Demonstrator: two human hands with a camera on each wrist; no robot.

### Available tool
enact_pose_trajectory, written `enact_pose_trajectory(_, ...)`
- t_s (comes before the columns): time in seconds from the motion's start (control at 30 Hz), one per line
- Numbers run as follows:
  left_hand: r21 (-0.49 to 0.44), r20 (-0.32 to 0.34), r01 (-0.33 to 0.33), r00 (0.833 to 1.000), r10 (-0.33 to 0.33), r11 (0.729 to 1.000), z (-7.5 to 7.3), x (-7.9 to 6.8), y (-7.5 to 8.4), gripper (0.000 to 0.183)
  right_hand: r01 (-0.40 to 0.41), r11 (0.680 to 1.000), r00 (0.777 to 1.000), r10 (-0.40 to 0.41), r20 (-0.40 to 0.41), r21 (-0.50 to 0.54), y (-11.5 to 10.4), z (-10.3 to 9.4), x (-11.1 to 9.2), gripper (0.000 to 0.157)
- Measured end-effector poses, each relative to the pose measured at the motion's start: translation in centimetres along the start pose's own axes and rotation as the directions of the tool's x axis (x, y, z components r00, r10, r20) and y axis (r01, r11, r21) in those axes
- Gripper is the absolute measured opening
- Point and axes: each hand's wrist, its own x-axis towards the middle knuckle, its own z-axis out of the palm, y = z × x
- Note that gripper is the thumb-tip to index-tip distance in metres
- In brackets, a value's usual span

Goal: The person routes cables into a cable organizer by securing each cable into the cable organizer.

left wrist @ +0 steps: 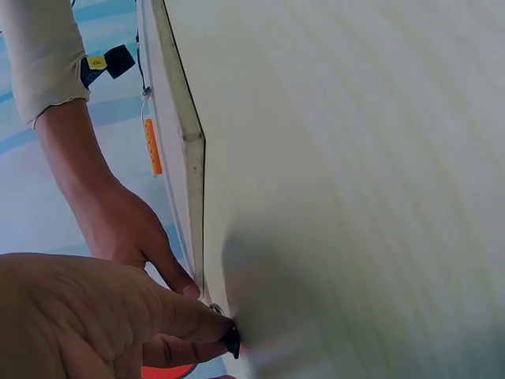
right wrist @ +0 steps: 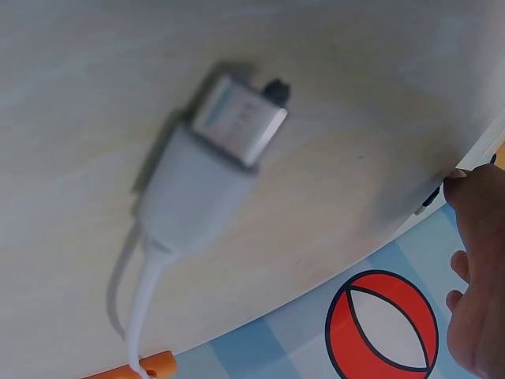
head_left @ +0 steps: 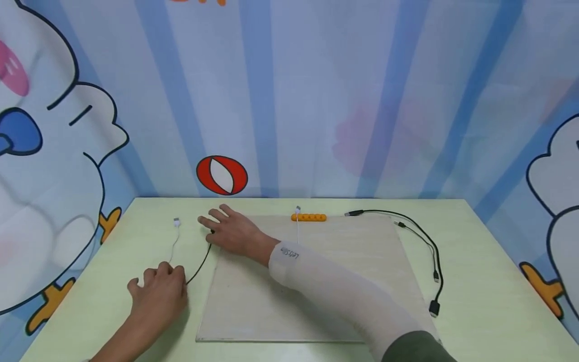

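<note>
A thin black cable [head_left: 199, 266] runs between the two hands at the table's left side. My left hand [head_left: 160, 296] pinches its near end, a black plug [left wrist: 232, 341], between thumb and fingers, low over the tabletop. At the far end my right hand [head_left: 232, 231] holds the other black plug [right wrist: 428, 200] at its fingertips, the remaining fingers spread. Much of that plug is hidden in the head view. Under the right wrist, a white cable's metal-tipped plug [right wrist: 197, 174] lies on the beige board [head_left: 253, 301].
An orange cable holder [head_left: 316, 217] sits at the board's back edge, with the white cable [head_left: 297, 231] across it. Another white cable [head_left: 174, 244] lies beyond the left hand. A thick black cable [head_left: 422, 234] and a thinner one [head_left: 420, 236] curve along the right.
</note>
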Motion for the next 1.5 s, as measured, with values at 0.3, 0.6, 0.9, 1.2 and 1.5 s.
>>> enact_pose_trajectory(0.3,-0.021,0.019,0.015,1.000,-0.014,1.000,0.0,0.0,-0.1,0.009,-0.008,0.999,1.000,0.007,-0.018,-0.034,0.4,0.1,-0.1,0.036)
enact_pose_trajectory(0.6,-0.042,0.012,0.013,1.000,-0.013,0.999,0.1,0.1,0.0,0.014,-0.015,1.000,0.999,0.015,-0.034,0.013,0.6,0.9,-0.1,0.043)
enact_pose_trajectory(0.9,-0.021,-0.002,-0.019,1.000,0.019,1.000,0.4,0.5,0.1,0.010,0.004,0.998,0.998,-0.001,-0.066,0.058,0.4,0.8,-0.4,0.040)
enact_pose_trajectory(1.2,-0.074,-0.074,-0.028,0.997,0.022,0.997,-0.4,0.1,0.7,0.009,-0.011,0.999,0.997,0.014,-0.076,0.044,0.2,0.4,-0.5,0.039)
enact_pose_trajectory(1.5,-0.094,-0.064,0.016,0.998,-0.022,0.995,-0.8,-0.5,0.4,0.011,-0.045,0.999,0.995,0.047,-0.087,0.028,0.8,0.8,-0.7,0.043)
